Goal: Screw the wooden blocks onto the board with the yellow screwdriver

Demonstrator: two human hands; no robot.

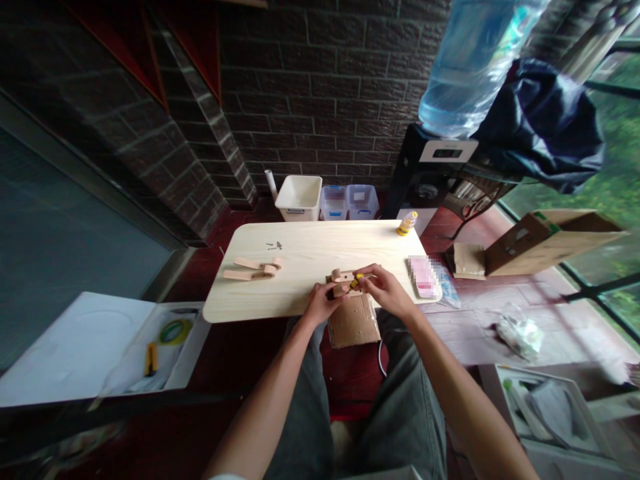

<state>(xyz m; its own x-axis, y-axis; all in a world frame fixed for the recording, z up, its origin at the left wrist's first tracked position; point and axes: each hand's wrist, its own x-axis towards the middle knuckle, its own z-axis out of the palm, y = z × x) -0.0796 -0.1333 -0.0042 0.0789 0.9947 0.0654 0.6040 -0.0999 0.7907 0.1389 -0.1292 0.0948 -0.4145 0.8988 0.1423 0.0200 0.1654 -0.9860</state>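
Observation:
My left hand (pixel 323 303) is closed on the near left side of a small wooden block assembly (pixel 344 279), which rests at the table's front edge. My right hand (pixel 384 288) pinches a short yellow-and-black screwdriver (pixel 355 283) slanted against the wood; where its tip meets the wood is too small to make out. Under the assembly, a piece of brown cardboard (pixel 354 323) juts over the edge above my lap. Farther left on the pale wooden table (pixel 310 247) lie two joined wooden strips (pixel 253 269) with round ends. Several small dark screws (pixel 274 246) are scattered behind them.
A clear bottle with yellow ends (pixel 407 223) stands at the table's back right corner, a pink blurred item (pixel 423 276) at the right edge. Bins (pixel 300 212) line the wall. An open white box (pixel 177 347) sits left, a cardboard box (pixel 545 243) right, beyond a water dispenser (pixel 425 173).

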